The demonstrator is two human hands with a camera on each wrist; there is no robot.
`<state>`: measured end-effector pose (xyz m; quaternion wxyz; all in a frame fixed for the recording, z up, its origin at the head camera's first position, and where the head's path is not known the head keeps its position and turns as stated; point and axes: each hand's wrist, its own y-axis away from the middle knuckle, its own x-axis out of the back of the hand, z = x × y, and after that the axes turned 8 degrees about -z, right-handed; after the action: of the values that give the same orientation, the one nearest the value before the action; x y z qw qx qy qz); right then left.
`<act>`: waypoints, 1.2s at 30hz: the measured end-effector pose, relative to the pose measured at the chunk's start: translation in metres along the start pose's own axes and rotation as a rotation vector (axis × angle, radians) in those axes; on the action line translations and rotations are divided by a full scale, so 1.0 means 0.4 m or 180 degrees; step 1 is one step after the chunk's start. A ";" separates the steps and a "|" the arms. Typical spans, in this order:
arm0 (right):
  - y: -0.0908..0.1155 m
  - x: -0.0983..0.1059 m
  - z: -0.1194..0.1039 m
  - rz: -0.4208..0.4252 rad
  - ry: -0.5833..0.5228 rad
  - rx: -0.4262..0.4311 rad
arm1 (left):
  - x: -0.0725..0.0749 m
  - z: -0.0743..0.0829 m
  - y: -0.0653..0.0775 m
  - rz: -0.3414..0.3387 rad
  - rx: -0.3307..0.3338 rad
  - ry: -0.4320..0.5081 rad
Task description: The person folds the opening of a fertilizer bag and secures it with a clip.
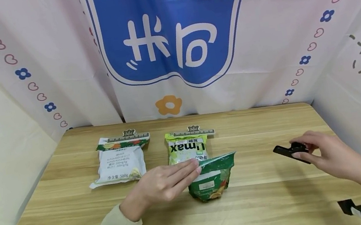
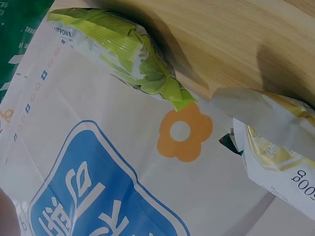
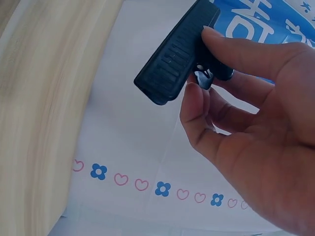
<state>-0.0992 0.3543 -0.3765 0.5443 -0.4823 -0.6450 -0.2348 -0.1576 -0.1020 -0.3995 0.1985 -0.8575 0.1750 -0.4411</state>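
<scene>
A green bag [image 1: 209, 182] printed with fruit stands in the middle of the table, its top edge slanting up to the right. My left hand [image 1: 168, 183] pinches that top edge at its left end, fingers stretched along it and the thumb hidden behind them. Only a corner of the green bag [image 2: 15, 39] shows in the left wrist view. Off to the right, above the table, my right hand [image 1: 329, 156] holds a black bag clip [image 3: 179, 54] by its handles, between thumb and fingers. The clip's long bar points away from the palm.
At the back left lies a white bag [image 1: 121, 163] with a clip [image 1: 128, 138] across its top. Beside it, behind the green bag, lies a lime-green bag [image 1: 186, 147] with another clip [image 1: 194, 132]. A printed curtain [image 1: 85, 96] borders the wooden table [image 1: 269, 200].
</scene>
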 end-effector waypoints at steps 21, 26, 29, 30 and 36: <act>-0.049 0.008 -0.075 0.0017 -0.0005 0.0145 | 0.001 0.002 0.003 -0.0019 0.0047 -0.0011; -0.059 0.005 -0.098 0.0051 0.0034 0.0228 | 0.000 0.002 0.004 -0.0008 0.0040 -0.0002; -0.066 0.003 -0.111 0.0122 0.0029 0.0322 | -0.001 0.001 0.004 -0.0010 0.0036 0.0005; -0.068 0.002 -0.116 0.0148 0.0032 0.0357 | -0.001 0.001 0.004 -0.0010 0.0035 0.0003; -0.083 0.007 -0.144 0.0191 0.0054 0.0462 | -0.001 0.000 0.004 -0.0005 0.0033 0.0009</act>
<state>-0.1006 0.2936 -0.3495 0.5901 -0.4586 -0.6410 -0.1750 -0.1579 -0.1032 -0.4003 0.2024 -0.8560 0.1724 -0.4433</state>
